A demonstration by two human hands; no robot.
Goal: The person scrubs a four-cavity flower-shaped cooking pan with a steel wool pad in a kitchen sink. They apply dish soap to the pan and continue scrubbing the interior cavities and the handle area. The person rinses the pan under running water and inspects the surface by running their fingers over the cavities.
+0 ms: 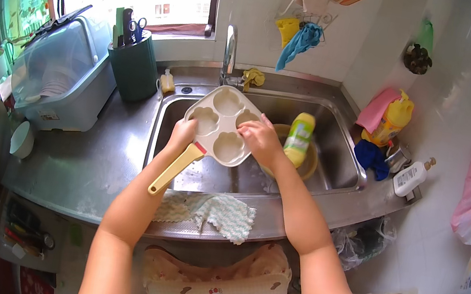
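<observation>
Over the stainless steel sink (234,185) I hold a cream egg pan (222,127) with several flower-shaped wells, its inside facing up. My left hand (183,134) grips the pan's left edge, close to where the yellow handle (175,171) joins it. The handle slants down toward me, above my left forearm. My right hand (260,139) is on the right side, its fingers over the rim and reaching into one well. Right of the pan, a yellow-green bottle (300,134) leans in a yellowish basin (312,165) inside the sink.
A chrome faucet (230,50) rises behind the sink. A patterned cloth (225,214) hangs over the counter's front edge. On the left stand a green knife holder (133,70) and a lidded dish box (60,98). A white pump bottle (409,180) is at the right corner.
</observation>
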